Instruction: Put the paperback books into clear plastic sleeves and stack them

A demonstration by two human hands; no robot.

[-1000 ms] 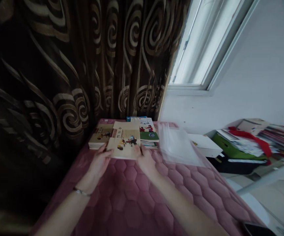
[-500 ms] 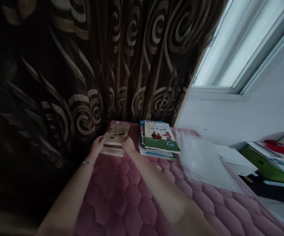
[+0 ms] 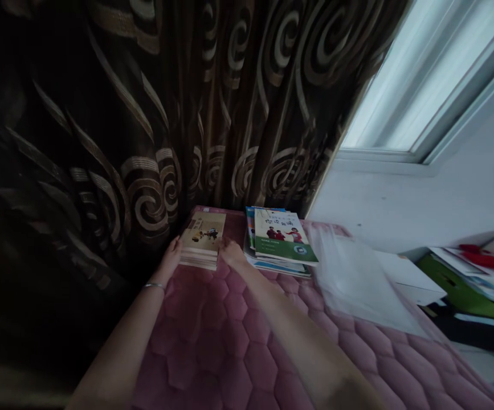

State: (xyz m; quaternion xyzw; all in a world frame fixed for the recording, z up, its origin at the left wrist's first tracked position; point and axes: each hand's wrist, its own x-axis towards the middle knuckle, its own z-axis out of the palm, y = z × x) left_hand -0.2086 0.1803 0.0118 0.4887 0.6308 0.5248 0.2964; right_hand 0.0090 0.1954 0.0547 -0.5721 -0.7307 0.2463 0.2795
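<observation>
A stack of tan books [image 3: 204, 239] lies flat on the pink quilted cover, the top one showing a small dark picture. My left hand [image 3: 172, 254] rests along the stack's left side, fingers stretched out against its edge. At the right side is my right hand [image 3: 231, 252], fingers loosely bent and apart beside the top book's edge; whether they still touch it is hard to see. Just right of that hand sits a second pile of books [image 3: 285, 236], topped by a green and white one with pictured figures.
The pink quilted cover [image 3: 229, 341] spreads across the front. A dark swirl-patterned curtain [image 3: 212, 114] hangs close behind and left. Clear plastic sheeting [image 3: 349, 279] lies right of the books, near a white box [image 3: 413, 279] and a green item [image 3: 452, 282]. A window [image 3: 417, 85] is upper right.
The top tan book has settled squarely onto its stack. My right hand has loosened and shifted slightly right; my left hand stays at the left edge. The view has moved slightly.
</observation>
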